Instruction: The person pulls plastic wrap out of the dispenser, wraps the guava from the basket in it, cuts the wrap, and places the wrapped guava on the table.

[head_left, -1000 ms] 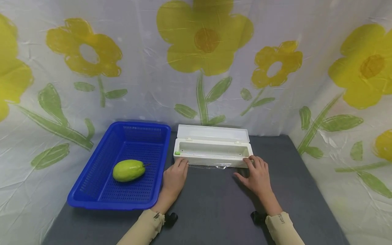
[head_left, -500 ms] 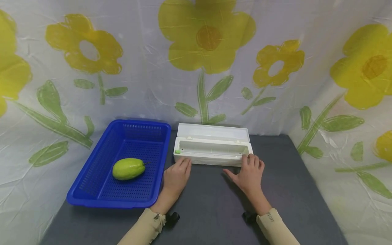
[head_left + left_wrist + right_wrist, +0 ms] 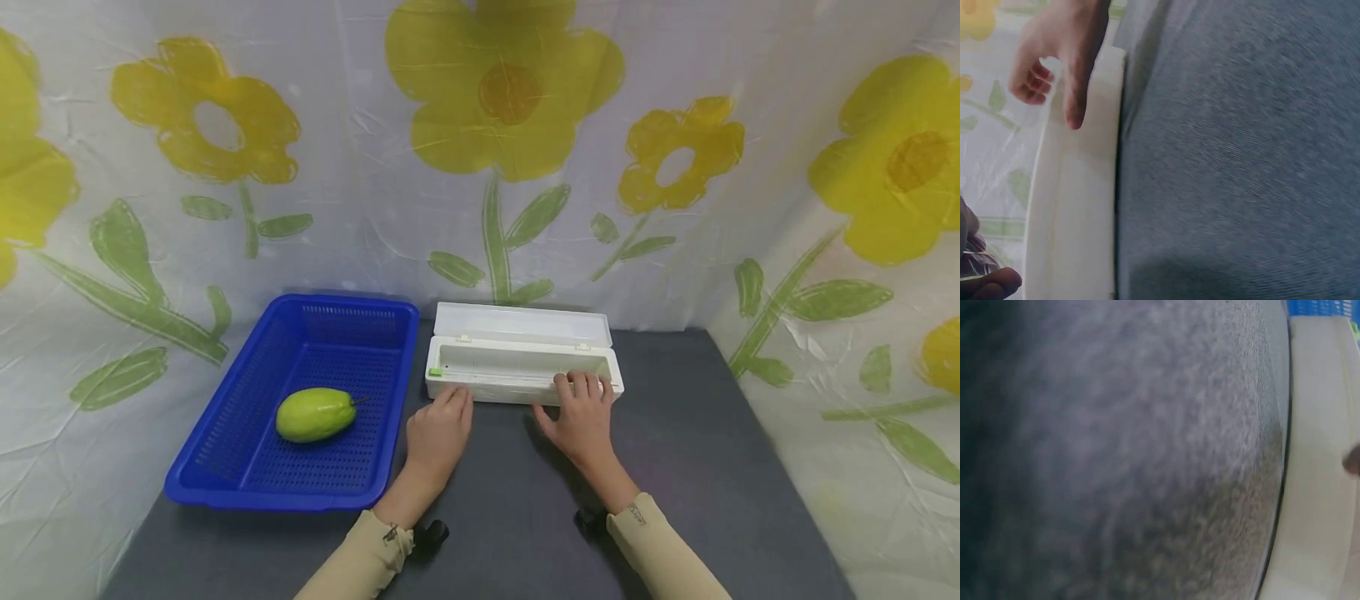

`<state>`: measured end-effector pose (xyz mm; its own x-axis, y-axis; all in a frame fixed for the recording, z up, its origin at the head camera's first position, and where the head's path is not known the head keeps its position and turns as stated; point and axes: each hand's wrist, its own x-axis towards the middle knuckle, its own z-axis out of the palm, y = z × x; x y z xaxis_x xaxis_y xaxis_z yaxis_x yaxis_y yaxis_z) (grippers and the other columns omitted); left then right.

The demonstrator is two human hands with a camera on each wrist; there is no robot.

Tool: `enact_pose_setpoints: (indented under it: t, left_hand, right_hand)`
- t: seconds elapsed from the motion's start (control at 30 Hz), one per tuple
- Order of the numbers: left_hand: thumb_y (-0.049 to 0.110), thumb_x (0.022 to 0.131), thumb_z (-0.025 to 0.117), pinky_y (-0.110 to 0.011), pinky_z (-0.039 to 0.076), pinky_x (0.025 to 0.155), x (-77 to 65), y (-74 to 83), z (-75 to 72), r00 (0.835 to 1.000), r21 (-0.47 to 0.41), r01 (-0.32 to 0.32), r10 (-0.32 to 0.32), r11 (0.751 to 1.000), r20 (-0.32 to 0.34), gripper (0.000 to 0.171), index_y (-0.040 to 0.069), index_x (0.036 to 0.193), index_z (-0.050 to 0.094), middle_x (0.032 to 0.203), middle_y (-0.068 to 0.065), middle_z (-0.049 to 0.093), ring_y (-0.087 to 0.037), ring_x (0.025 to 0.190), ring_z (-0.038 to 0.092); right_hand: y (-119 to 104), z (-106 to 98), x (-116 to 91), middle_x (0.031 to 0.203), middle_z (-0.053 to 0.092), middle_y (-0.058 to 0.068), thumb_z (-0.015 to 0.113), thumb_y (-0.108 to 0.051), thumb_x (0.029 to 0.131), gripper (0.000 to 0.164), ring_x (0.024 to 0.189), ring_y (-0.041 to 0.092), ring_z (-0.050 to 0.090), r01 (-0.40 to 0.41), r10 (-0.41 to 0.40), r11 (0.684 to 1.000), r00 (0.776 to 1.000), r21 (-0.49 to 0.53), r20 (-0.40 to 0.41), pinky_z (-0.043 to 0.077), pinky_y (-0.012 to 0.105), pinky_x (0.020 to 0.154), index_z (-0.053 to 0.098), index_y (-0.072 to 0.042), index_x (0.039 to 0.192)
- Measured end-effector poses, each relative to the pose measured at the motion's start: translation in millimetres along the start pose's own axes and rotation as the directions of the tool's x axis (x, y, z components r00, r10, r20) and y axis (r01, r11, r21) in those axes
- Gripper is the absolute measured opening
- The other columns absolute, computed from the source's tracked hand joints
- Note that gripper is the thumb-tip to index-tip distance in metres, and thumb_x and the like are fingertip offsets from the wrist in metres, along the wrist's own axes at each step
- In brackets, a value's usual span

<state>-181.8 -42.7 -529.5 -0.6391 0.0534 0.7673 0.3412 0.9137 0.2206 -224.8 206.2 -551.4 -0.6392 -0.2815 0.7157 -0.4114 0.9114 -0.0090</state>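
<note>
A long white cling film dispenser (image 3: 498, 392) lies at the back of the table, its lid (image 3: 523, 323) tipped back. At the left end of its front rim sits a small green slider (image 3: 435, 372). My left hand (image 3: 437, 437) is at the left front corner, thumb and fingers drawn together; the left wrist view shows shiny clear film (image 3: 979, 264) between them. My right hand (image 3: 582, 421) reaches over the front rim right of the middle, fingertips on the rim and thumb (image 3: 1075, 109) apart in front of the front wall.
Left of the dispenser stands a blue plastic basket (image 3: 281, 500) holding a yellow-green papaya-like fruit (image 3: 315, 415) with a stem. Dark grey cloth (image 3: 517, 508) covers the table. A flower-printed curtain (image 3: 337, 208) hangs close behind.
My right hand has slid left along the front rim from the right corner. The film that hung below the front edge no longer shows there. My left hand has shifted slightly right.
</note>
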Motion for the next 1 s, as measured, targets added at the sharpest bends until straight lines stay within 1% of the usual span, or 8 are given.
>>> enact_pose_setpoints:
  t: [0.13, 0.2, 0.3, 0.43, 0.57, 0.7, 0.83, 1.0]
  left_hand:
    - [0.016, 0.093, 0.082, -0.038, 0.052, 0.042, 3.9, 5.0, -4.4, 0.998, 0.035, 0.019, -0.021, 0.999, 0.054, 0.010, 0.007, 0.095, 0.083, 0.091, -0.006, 0.078, -0.022, 0.051, 0.068]
    - [0.017, 0.094, 0.081, -0.038, 0.053, 0.042, 4.8, 6.8, -6.3, 0.995, 0.051, 0.034, -0.039, 0.998, 0.088, 0.010, 0.007, 0.095, 0.083, 0.091, -0.006, 0.079, -0.022, 0.051, 0.068]
    - [0.018, 0.096, 0.079, -0.040, 0.053, 0.042, 5.5, 8.3, -8.7, 0.989, 0.059, 0.059, -0.066, 0.997, 0.130, 0.011, 0.007, 0.095, 0.082, 0.092, -0.006, 0.078, -0.024, 0.051, 0.068]
    - [0.016, 0.097, 0.077, -0.041, 0.053, 0.043, 6.7, 8.1, -11.0, 0.985, 0.040, 0.072, -0.078, 0.997, 0.156, 0.010, 0.007, 0.095, 0.081, 0.092, -0.006, 0.078, -0.026, 0.054, 0.069]
    - [0.013, 0.097, 0.077, -0.042, 0.053, 0.043, 9.5, 6.9, -15.0, 0.984, 0.030, 0.065, -0.069, 0.997, 0.167, 0.009, 0.006, 0.091, 0.079, 0.086, -0.006, 0.077, -0.027, 0.054, 0.069]
    - [0.009, 0.095, 0.076, -0.041, 0.051, 0.041, 13.5, 5.9, -20.8, 0.983, 0.023, 0.044, -0.048, 0.999, 0.175, 0.012, 0.006, 0.084, 0.076, 0.076, -0.006, 0.072, -0.027, 0.052, 0.067]
    - [0.002, 0.093, 0.073, -0.041, 0.050, 0.040, 16.8, 3.0, -26.2, 0.981, 0.010, 0.003, -0.005, 1.000, 0.192, 0.018, 0.007, 0.076, 0.069, 0.071, -0.005, 0.068, -0.026, 0.050, 0.065]
    - [-0.004, 0.089, 0.074, -0.040, 0.049, 0.041, 19.7, -1.9, -29.9, 0.973, -0.001, -0.048, 0.047, 0.999, 0.227, 0.017, 0.005, 0.075, 0.068, 0.069, -0.006, 0.066, -0.025, 0.050, 0.062]
  right_hand:
    - [3.7, -0.1, -2.3, 0.101, 0.064, 0.018, 0.079, -0.015, 0.083, 0.027, 0.096, 0.041, 0.060, 0.008, -0.008, 1.000, 0.999, -0.009, -0.049, 0.044, 0.065, 0.095, 0.065, -0.002, 0.102]
    - [7.4, -2.4, -4.4, 0.099, 0.064, 0.018, 0.075, -0.009, 0.083, 0.021, 0.095, 0.042, 0.061, -0.006, 0.006, 1.000, 0.998, -0.008, -0.066, 0.044, 0.065, 0.095, 0.066, -0.002, 0.100]
    - [14.7, -7.9, -8.3, 0.098, 0.066, 0.018, 0.070, -0.002, 0.082, 0.017, 0.098, 0.043, 0.061, -0.029, 0.029, 1.000, 0.996, -0.004, -0.087, 0.043, 0.066, 0.095, 0.069, -0.001, 0.099]
    - [27.9, -16.6, -14.5, 0.096, 0.070, 0.018, 0.069, 0.002, 0.082, 0.019, 0.098, 0.043, 0.061, -0.044, 0.043, 0.999, 0.989, -0.004, -0.142, 0.043, 0.065, 0.094, 0.074, -0.001, 0.100]
    - [42.5, -26.0, -21.9, 0.093, 0.073, 0.018, 0.073, 0.008, 0.082, 0.020, 0.093, 0.043, 0.062, -0.050, 0.044, 0.998, 0.979, -0.026, -0.200, 0.044, 0.066, 0.090, 0.078, 0.001, 0.100]
    - [56.7, -37.3, -29.0, 0.092, 0.075, 0.018, 0.080, 0.009, 0.082, 0.020, 0.091, 0.043, 0.063, -0.077, 0.066, 0.996, 0.977, -0.047, -0.203, 0.044, 0.065, 0.090, 0.080, 0.002, 0.101]
    - [66.5, -48.9, -32.4, 0.091, 0.077, 0.019, 0.082, 0.009, 0.082, 0.019, 0.089, 0.042, 0.064, -0.090, 0.086, 0.996, 0.980, -0.014, -0.182, 0.043, 0.065, 0.091, 0.081, 0.003, 0.101]
    - [71.0, -56.9, -32.7, 0.088, 0.077, 0.020, 0.083, 0.007, 0.082, 0.016, 0.086, 0.044, 0.065, -0.077, 0.083, 0.996, 0.979, 0.042, -0.184, 0.045, 0.066, 0.088, 0.080, 0.004, 0.097]
